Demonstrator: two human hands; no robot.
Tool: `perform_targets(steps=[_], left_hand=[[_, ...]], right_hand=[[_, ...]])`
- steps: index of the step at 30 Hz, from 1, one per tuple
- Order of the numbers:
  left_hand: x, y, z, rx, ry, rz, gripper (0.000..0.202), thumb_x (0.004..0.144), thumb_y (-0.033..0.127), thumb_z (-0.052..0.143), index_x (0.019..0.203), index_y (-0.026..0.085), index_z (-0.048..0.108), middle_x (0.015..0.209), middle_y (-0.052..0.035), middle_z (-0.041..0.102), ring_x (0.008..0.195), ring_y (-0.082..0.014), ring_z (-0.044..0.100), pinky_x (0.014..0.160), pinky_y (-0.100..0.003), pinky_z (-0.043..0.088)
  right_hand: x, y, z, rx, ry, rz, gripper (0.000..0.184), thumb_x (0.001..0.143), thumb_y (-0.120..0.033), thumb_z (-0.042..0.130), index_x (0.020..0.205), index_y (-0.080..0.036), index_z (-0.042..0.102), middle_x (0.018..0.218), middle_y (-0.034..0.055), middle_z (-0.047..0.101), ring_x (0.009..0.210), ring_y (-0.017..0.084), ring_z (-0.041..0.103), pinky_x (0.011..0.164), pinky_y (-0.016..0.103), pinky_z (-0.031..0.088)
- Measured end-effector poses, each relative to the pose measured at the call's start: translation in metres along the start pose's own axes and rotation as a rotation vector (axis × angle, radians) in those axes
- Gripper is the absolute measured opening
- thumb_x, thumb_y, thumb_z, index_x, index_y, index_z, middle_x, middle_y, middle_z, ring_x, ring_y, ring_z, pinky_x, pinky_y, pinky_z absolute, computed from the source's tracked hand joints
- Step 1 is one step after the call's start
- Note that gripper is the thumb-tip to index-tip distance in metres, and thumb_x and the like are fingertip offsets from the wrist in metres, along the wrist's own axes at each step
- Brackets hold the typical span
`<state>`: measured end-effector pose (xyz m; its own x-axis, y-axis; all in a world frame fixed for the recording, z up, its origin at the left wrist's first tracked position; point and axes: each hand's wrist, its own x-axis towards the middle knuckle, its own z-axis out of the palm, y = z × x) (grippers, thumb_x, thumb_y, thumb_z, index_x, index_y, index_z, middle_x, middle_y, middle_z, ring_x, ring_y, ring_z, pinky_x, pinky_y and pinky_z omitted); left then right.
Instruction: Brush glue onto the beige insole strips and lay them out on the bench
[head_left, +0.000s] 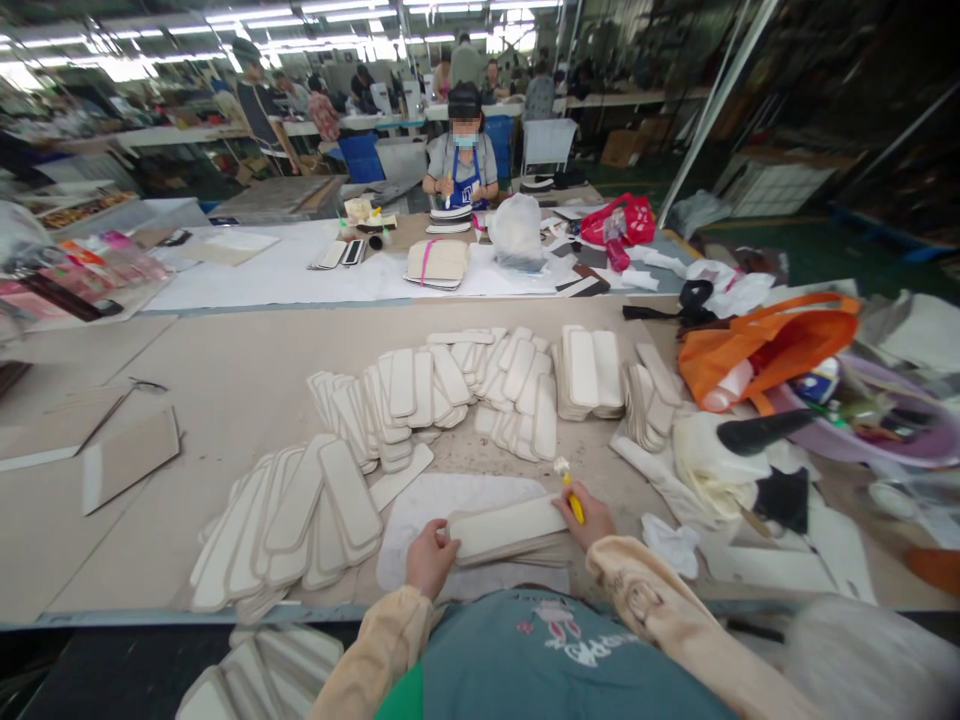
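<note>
My left hand (pixel 429 557) grips the left end of a small stack of long off-white padded strips (pixel 507 529) that lies near the table's front edge on a white sheet (pixel 450 500). My right hand (pixel 591 514) rests at the stack's right end, closed round a yellow-handled brush (pixel 570 490) with its pale tip pointing up. Fanned rows of the same strips (pixel 300 520) lie to my left. More strips (pixel 450 385) are piled further back in the middle of the table.
An orange bag (pixel 765 345), a purple basin (pixel 900 430), cloths and a black tool clutter the right side. Cardboard pieces (pixel 127 455) lie at left. A masked person (pixel 463 155) works at the far end of the table, others behind. More strips sit below the table edge (pixel 255 675).
</note>
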<state>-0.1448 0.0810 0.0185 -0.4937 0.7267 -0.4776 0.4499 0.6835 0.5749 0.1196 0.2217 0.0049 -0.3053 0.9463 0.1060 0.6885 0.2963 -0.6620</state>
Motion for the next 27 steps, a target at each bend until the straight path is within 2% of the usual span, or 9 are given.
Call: perform_targets(steps=[9, 17, 19, 23, 25, 27], left_hand=[[0.001, -0.003, 0.001, 0.016, -0.006, 0.02, 0.022, 0.077, 0.023, 0.052, 0.099, 0.017, 0.053, 0.063, 0.0028, 0.061, 0.064, -0.0146, 0.06, 0.059, -0.024, 0.034], [0.001, 0.0, -0.001, 0.032, -0.03, 0.048, 0.019, 0.078, 0.027, 0.051, 0.095, 0.018, 0.051, 0.062, 0.0038, 0.059, 0.061, -0.0155, 0.059, 0.058, -0.025, 0.035], [0.002, 0.0, -0.002, 0.034, -0.033, 0.061, 0.02, 0.079, 0.03, 0.05, 0.096, 0.019, 0.049, 0.063, 0.0039, 0.058, 0.061, -0.0161, 0.059, 0.058, -0.026, 0.035], [0.005, 0.0, -0.001, 0.037, -0.027, 0.068, 0.022, 0.078, 0.034, 0.049, 0.095, 0.02, 0.047, 0.062, 0.0044, 0.057, 0.059, -0.0169, 0.059, 0.058, -0.027, 0.037], [0.007, -0.001, -0.001, 0.049, -0.021, 0.068, 0.023, 0.076, 0.036, 0.049, 0.094, 0.021, 0.047, 0.063, 0.0043, 0.057, 0.06, -0.0178, 0.06, 0.058, -0.027, 0.038], [0.009, -0.001, -0.001, 0.059, -0.024, 0.07, 0.025, 0.075, 0.039, 0.048, 0.093, 0.022, 0.046, 0.065, 0.0039, 0.057, 0.061, -0.0188, 0.06, 0.058, -0.028, 0.038]], right_hand=[[0.002, 0.008, 0.004, -0.091, -0.06, -0.053, 0.025, 0.087, -0.043, 0.041, 0.077, -0.022, 0.051, 0.062, -0.0015, 0.057, 0.056, 0.015, 0.055, 0.055, 0.024, 0.039], [0.001, 0.01, 0.006, -0.124, -0.035, -0.082, 0.017, 0.086, -0.034, 0.044, 0.08, -0.021, 0.053, 0.064, 0.0, 0.057, 0.057, 0.017, 0.055, 0.055, 0.026, 0.04], [0.002, 0.01, 0.006, -0.129, -0.018, -0.1, 0.012, 0.085, -0.029, 0.046, 0.083, -0.02, 0.054, 0.071, 0.0033, 0.06, 0.065, 0.019, 0.058, 0.06, 0.029, 0.044], [0.003, 0.002, 0.008, -0.08, -0.034, -0.225, 0.009, 0.083, -0.021, 0.049, 0.088, -0.02, 0.056, 0.097, 0.011, 0.064, 0.099, 0.025, 0.057, 0.083, 0.039, 0.046], [-0.001, -0.008, 0.014, -0.013, -0.114, -0.346, 0.007, 0.082, -0.022, 0.052, 0.088, -0.022, 0.056, 0.108, 0.0093, 0.063, 0.111, 0.022, 0.052, 0.092, 0.037, 0.044], [-0.006, -0.021, 0.024, 0.067, -0.246, -0.492, 0.01, 0.082, -0.025, 0.055, 0.092, -0.021, 0.057, 0.117, 0.0088, 0.06, 0.118, 0.02, 0.049, 0.098, 0.036, 0.041]])
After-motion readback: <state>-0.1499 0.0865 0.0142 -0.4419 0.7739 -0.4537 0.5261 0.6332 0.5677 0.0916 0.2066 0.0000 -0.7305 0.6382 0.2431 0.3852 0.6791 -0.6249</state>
